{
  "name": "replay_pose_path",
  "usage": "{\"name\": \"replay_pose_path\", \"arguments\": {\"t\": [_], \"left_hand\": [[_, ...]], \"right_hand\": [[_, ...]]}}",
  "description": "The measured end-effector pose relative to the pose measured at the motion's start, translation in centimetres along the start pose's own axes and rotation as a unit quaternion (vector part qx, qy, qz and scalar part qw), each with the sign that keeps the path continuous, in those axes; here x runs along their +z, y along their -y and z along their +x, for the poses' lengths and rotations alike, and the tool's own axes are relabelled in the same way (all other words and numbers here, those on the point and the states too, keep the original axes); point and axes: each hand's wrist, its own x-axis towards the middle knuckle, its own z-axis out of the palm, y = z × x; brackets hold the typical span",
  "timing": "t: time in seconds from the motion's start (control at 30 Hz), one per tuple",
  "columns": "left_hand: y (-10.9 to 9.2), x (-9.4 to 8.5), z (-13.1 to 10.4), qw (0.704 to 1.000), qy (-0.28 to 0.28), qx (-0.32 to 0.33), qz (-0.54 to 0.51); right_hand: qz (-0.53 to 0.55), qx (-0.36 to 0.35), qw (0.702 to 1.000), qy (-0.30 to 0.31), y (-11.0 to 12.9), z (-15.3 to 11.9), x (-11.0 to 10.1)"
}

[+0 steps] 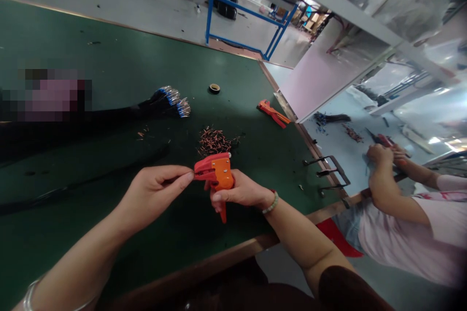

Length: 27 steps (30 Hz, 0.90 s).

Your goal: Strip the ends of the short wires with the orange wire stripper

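My right hand point(233, 190) is wrapped round a red and orange wire stripper point(221, 170), whose jaws point left. At those jaws, the thumb and forefinger of my left hand point(160, 188) are pinched together; what they hold is too small to make out. Just beyond the tool lies a pile of short copper-coloured scraps point(214, 142) on the green table point(146, 68). A bundle of black cables point(146, 107) with blue and silver ends lies to the left of the pile.
A roll of black tape point(214, 88) and a second red and orange stripper point(273, 113) lie farther back. A black metal bracket point(333, 172) is at the right edge. Another person's hands point(383, 154) work at a neighbouring table. A blue frame point(248, 9) stands behind.
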Motion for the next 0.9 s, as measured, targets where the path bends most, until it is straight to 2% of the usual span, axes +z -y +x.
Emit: {"name": "replay_pose_path", "arguments": {"t": [0.23,0.57,0.73,0.9], "left_hand": [[-0.2,-0.1,0.1,1.0,-0.006,-0.01,-0.014],[0.3,-0.2,0.1,1.0,0.004,0.0,-0.009],[0.5,0.1,-0.1,1.0,-0.02,0.004,-0.01],[0.7,0.2,-0.1,0.999,-0.053,0.01,0.007]], "right_hand": [[0.015,-0.02,0.999,-0.048,-0.8,0.5,1.0],[0.032,-0.031,0.995,-0.088,-0.4,0.7,2.0],[0.051,-0.029,0.99,-0.128,-0.4,0.7,2.1],[0.039,-0.029,0.99,-0.135,-0.3,0.8,2.2]]}}
